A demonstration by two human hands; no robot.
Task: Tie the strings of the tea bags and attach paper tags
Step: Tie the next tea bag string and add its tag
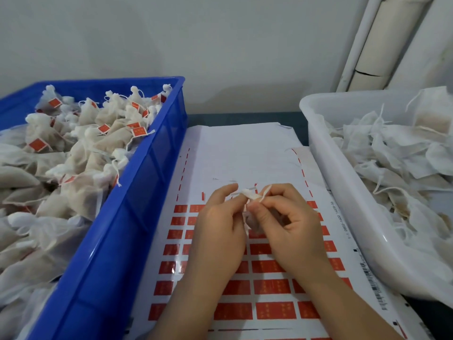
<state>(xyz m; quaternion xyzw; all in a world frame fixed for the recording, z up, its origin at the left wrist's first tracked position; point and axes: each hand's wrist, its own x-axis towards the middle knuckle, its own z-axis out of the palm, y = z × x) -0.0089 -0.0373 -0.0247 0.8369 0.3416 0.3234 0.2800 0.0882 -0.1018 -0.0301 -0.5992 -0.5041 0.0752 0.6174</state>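
Both hands meet above a white sheet of red paper tags (269, 285). Between them hangs a small white tea bag (252, 220), mostly hidden by the fingers. My left hand (220, 229) pinches the gathered white neck of the bag (248, 193) with its fingertips. My right hand (291, 227) pinches the white string (266, 191), which loops over its fingers. The sheet's upper rows are bare, with only red scraps along the edges.
A blue crate (157, 153) on the left holds several tied tea bags with red tags (103, 128). A white tub (343, 173) on the right holds several untied bags with loose strings (392, 148). A wall stands behind, and white pipes (382, 42) rise at the back right.
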